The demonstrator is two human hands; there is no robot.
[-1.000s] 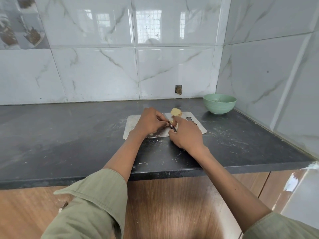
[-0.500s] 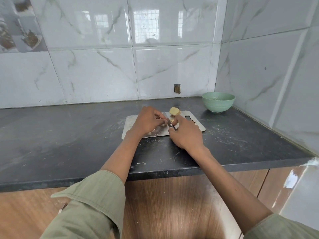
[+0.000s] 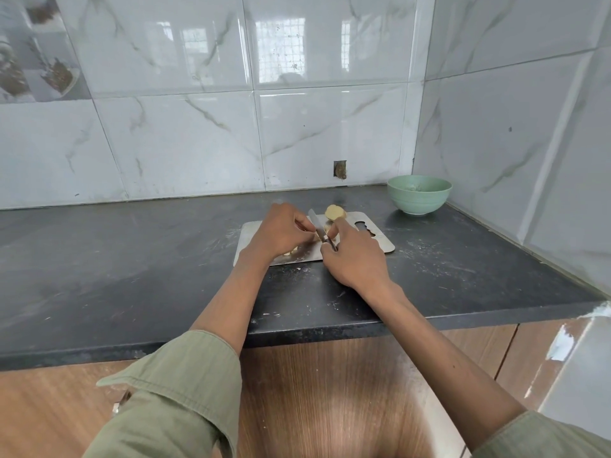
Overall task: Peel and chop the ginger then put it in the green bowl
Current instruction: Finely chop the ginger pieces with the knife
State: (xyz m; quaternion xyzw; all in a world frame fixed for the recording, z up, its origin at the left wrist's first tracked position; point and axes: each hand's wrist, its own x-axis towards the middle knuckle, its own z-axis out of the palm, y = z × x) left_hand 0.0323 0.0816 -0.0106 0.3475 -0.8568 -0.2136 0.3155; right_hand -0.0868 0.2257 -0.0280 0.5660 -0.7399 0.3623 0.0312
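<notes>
Ginger on the board, knife in the right hand

Ginger (image 3: 335,213) lies at the far edge of the metal board (image 3: 380,241), a pale peeled piece just beyond the two hands. Some more pale bits show on the board under the left hand (image 3: 282,230), near its near edge; they are too small to tell if they are slices or peel.

The right hand (image 3: 355,256) has its fingers curled round the dark handle of the knife (image 3: 318,228), and its first finger reaches forward toward the ginger. The blade points to the far left and passes between the two hands, with its tip above the board. The left hand rests on the board with fingers bent downward and the fingertips close to the blade. They seem to pinch or press something small there, but I cannot tell what it is because the hand hides it.

The bowl (image 3: 419,194) is green and stands upright on the dark counter (image 3: 132,259), far right of the board and near the corner of the tiled walls. It is apart from the board. Its inside looks to have a few small specks only.
</notes>
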